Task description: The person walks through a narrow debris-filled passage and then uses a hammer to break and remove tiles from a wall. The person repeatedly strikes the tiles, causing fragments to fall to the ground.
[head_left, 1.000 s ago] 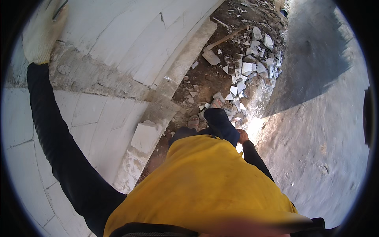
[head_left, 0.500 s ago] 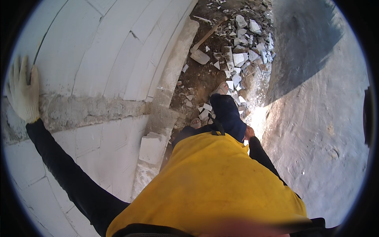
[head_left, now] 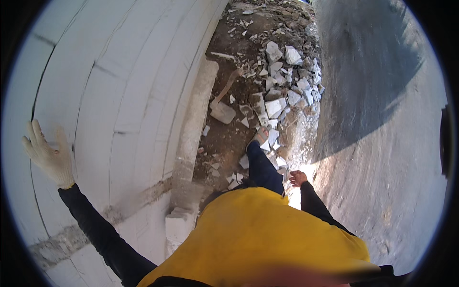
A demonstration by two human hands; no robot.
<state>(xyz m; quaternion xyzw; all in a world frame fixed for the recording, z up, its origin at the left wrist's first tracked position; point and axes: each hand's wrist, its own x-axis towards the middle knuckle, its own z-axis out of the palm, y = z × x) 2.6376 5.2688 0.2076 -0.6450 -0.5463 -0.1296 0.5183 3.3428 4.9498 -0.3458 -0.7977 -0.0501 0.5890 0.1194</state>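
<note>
My left hand (head_left: 49,155), in a whitish knit glove, is at the white block wall (head_left: 138,95) on the left. Its fingers are spread, and it holds nothing; whether the palm touches the wall I cannot tell. Bare and hanging low beside my right leg, my right hand (head_left: 298,178) has its fingers apart with nothing in them. It is nearest to the grey plastered wall (head_left: 377,167) on the right. Ahead on the dirt lies a hoe with a broad blade (head_left: 223,113) and a curved wooden handle (head_left: 231,83).
Broken white block pieces (head_left: 275,107) and rubble cover the ground ahead, alongside the right wall. A concrete ledge (head_left: 197,103) runs along the foot of the left wall. A pale block (head_left: 180,224) sits on it near my left side. My sandalled foot (head_left: 260,136) stands beside the rubble.
I have moved forward along the wall, so the hoe and rubble appear nearer. My left hand has shifted along the blocks, and my right hand has come out from behind my leg.
</note>
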